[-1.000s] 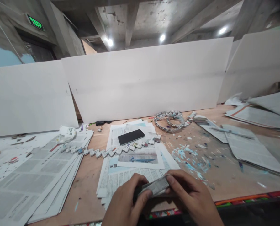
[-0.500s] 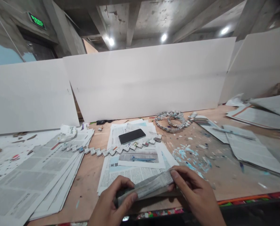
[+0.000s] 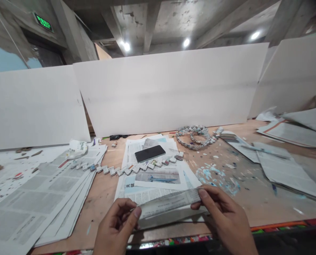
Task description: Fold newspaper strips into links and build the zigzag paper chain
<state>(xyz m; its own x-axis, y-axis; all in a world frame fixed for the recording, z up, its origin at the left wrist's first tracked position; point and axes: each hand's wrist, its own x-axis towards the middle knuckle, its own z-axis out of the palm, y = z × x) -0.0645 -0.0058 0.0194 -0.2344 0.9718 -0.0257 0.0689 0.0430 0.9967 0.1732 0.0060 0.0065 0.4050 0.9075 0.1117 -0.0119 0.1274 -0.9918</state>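
Observation:
A folded strip of newspaper [image 3: 168, 204] is stretched between my two hands above the table's near edge. My left hand [image 3: 118, 219] pinches its left end between thumb and fingers. At the right end, my right hand [image 3: 218, 209] grips it, thumb on top. Just beyond lie printed newspaper sheets [image 3: 128, 148], and on them a black phone [image 3: 150, 153]. A zigzag chain of folded paper [image 3: 123, 171] runs across these sheets to the newspaper stack at left. Farther back rests a coiled ring of the same folded paper [image 3: 180, 141].
A newspaper stack [image 3: 54, 191] with a crumpled white plastic bag [image 3: 76, 149] covers the left side. More newspapers [image 3: 285, 166] lie at right. Paint flecks and scraps dot the wooden table [image 3: 242, 202]. White boards [image 3: 168, 88] stand along the back.
My hands have moved slightly apart, the left one shifting left to the strip's end. The newspaper strip now shows more of its length, stretched flatter between them.

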